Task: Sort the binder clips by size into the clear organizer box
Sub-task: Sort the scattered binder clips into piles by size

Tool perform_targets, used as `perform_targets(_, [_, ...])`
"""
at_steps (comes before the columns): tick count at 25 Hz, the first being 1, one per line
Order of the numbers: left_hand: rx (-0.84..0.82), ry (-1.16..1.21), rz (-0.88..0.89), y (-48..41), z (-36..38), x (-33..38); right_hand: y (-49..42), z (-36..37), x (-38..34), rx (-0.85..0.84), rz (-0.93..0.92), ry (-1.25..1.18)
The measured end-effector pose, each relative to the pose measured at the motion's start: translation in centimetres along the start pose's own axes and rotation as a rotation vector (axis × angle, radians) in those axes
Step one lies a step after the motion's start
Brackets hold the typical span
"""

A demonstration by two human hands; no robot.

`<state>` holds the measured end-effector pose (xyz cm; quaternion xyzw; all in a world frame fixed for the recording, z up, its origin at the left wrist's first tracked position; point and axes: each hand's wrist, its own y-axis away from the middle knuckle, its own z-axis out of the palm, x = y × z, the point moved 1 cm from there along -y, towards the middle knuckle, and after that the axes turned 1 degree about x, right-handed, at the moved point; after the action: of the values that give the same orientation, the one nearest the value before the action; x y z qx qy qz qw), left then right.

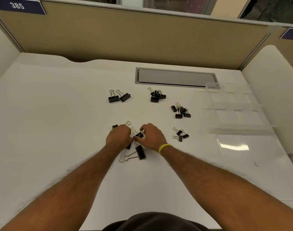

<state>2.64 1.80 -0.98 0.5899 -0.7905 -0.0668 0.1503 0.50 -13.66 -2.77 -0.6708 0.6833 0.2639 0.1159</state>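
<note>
- Head view: both hands meet over a loose pile of black binder clips on the white desk (59,114).
- The left hand (118,136) is curled, knuckles up, fingers bunched together and pointing down into the pile; whether they grip a clip cannot be told, since the hand hides its own fingertips.
- The right hand (151,136) has its fingers arched and a little spread; its thumb and forefinger close on a small clip (138,135) that lies between the two hands.
- A yellow wristband (164,148) circles the right wrist.
- Just on the near side of the fingertips lies a large clip (140,152), its wire handles stretched toward the left forearm.
- Beyond the left knuckles another clip (115,126) pokes out, with a wire loop beside it.
- Right of the right hand, near it, sits a small cluster of three clips (181,134).
- Farther beyond the fingers and to the right lies a cluster of clips (180,110); beyond the fingers, a further heap (156,95); beyond the left hand, well apart, a pair of larger clips (119,97).
- The clear organizer box (234,105) stands open well to the right of the right hand, its lid (251,150) flat on the desk at the near side; its compartments look empty.
- A grey cable hatch (175,77) is set in the desk beyond all the clips.
</note>
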Motion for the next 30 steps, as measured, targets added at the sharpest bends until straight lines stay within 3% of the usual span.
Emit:
perform_targets(3, [-0.003, -0.006, -0.019, -0.2, -0.2, 0.2, -0.2, 0.7, -0.4, 0.004, -0.009, 0.06])
perform_targets(6, [-0.008, 0.037, -0.037, -0.5, -0.3, 0.4, -0.3, 0.4, -0.1, 0.044, 0.051, -0.035])
perform_targets(8, [0.014, 0.076, -0.03, -1.0, -0.3, 0.3, -0.3, -0.3, 0.4, 0.147, 0.138, -0.316])
perform_targets(10, [0.073, 0.164, -0.024, -1.6, -0.3, 0.0, -0.9, -1.7, 1.2, 0.251, 0.27, -0.78])
perform_targets(13, [0.166, 0.386, -0.047, -2.5, -0.5, 0.4, -2.2, -4.6, 2.6, 0.204, 0.386, -1.407])
perform_targets(16, [0.243, 0.614, -0.093, -3.1, -0.9, 1.4, -3.1, -6.8, 3.9, 0.098, 0.385, -1.675])
perform_targets(19, [0.257, 0.772, -0.123, -4.0, -1.0, 2.2, -4.0, -7.6, 5.0, 0.063, 0.385, -1.79])
perform_targets(24, [0.246, 0.877, -0.153, -5.8, -0.5, 2.6, -6.8, -8.2, 6.7, 0.145, 0.411, -1.696])
perform_targets(28, [0.244, 0.953, -0.192, -7.1, 0.0, 2.9, -11.1, -9.8, 8.5, 0.491, 0.441, -0.865])
perform_targets(30, [0.244, 0.974, -0.207, -7.5, 0.1, 3.0, -13.5, -10.3, 9.2, 0.515, 0.34, -0.537])
